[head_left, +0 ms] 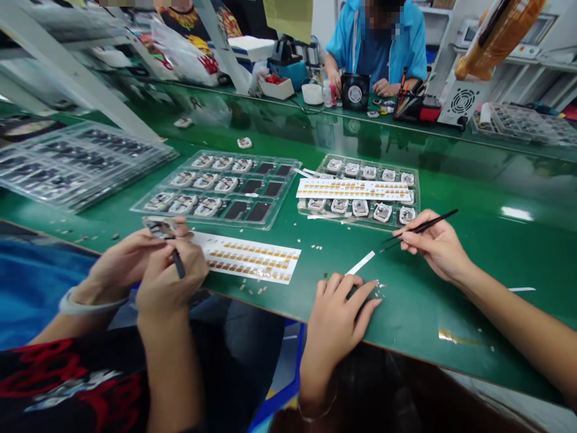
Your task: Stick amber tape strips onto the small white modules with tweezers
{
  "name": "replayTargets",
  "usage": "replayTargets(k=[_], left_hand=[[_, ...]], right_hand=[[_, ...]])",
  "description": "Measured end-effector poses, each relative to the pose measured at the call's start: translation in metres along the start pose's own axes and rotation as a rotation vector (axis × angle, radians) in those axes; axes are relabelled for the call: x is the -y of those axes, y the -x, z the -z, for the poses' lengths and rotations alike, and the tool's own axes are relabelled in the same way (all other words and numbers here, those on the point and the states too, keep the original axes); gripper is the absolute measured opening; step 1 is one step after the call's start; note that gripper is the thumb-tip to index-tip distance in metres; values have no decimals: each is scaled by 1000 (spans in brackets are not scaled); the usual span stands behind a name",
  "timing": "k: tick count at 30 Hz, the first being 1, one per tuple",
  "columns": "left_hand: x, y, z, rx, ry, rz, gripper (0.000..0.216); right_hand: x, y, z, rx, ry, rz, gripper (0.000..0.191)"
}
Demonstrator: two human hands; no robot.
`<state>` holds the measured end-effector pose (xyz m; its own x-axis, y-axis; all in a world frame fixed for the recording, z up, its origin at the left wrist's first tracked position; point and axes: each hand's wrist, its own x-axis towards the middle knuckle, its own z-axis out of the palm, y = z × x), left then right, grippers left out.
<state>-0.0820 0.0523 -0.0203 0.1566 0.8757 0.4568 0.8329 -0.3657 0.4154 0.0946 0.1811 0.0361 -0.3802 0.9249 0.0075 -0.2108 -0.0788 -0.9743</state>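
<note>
Head view: right hand [439, 248] fingers [408, 239] pinch the tweezers [424, 227].

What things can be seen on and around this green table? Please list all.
green table: one, under everything.
clear trays: two, holding small white parts, centre; a stack more at far left.
label sheets: two, white with orange labels; one near edge, one across the right tray.
white strip: one, between the person's hands.
fan: one, black, far side.
co-worker's hands: two, at left, holding a small part and a dark tool.
person in blue: one, seated opposite.
tweezers: one, black, in right hand.
left hand: flat on the table, fingertips at the strip's end.
right hand: gripping the tweezers.
</note>
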Motion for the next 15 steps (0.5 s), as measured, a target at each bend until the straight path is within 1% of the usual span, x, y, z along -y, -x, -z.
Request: replayTargets(k=[2,3,4,6,8,10,12,13,14,15], left_hand=[[2,1,0,-73,120,18,19],[4,2,1,-123,185,37,17],[5,2,1,-184,247,66,15],[8,4,1,-334,347,162,17],[7,6,-2,-469,407,261,27],[1,8,-7,-556,441,311,33],[-7,9,-10,-629,456,302,27],[-8,9,-9,-677,464,294,23],[-5,8,-3,-711,487,291,19],[3,7,6,-723,525,293,15]], right_hand=[[14,-1,-12,-13,-62,30,38],[18,-2,-21,-7,-117,-1,38],[19,-4,-30,3,-192,-61,38],[13,-5,-49,32,-384,-240,38],[1,-4,-69,61,-574,-423,35],[-12,-1,-84,89,-705,-544,30],[-22,4,-96,106,-782,-593,24],[-25,7,-99,110,-812,-600,21],[-27,9,-102,115,-835,-601,19],[-28,11,-104,120,-855,-597,18]])
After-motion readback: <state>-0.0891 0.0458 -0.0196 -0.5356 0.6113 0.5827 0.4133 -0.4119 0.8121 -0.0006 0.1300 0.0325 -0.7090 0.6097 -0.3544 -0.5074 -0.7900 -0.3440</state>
